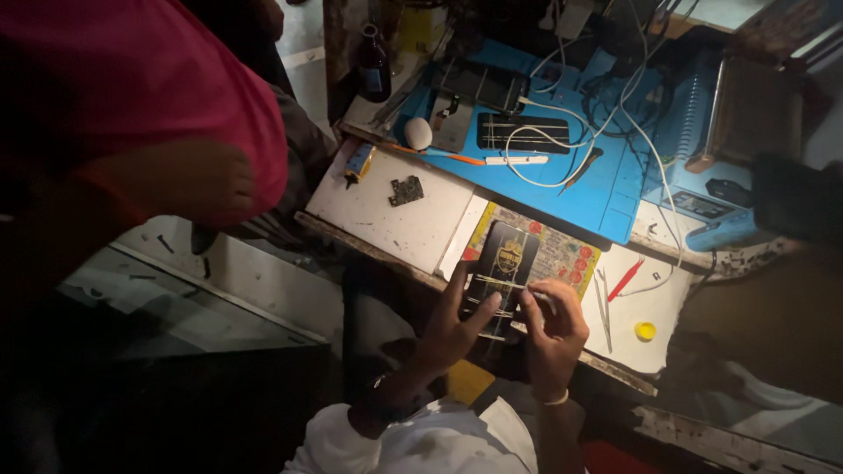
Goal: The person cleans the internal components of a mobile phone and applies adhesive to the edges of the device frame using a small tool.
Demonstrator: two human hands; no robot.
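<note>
A black phone with a gold emblem on its back lies over a colourful patterned card at the bench's front edge. Thin pale bands cross the phone's lower half. My left hand grips the phone's left edge, thumb up along the side and fingers across its lower part. My right hand pinches the phone's lower right edge with curled fingers. Whether it also holds a small tool I cannot tell. Both forearms come up from white sleeves at the bottom.
A blue work mat behind carries another phone and white cables. A white board holds a small circuit board. Tweezers, a red tool and a yellow cap lie right. A person in a pink shirt stands left.
</note>
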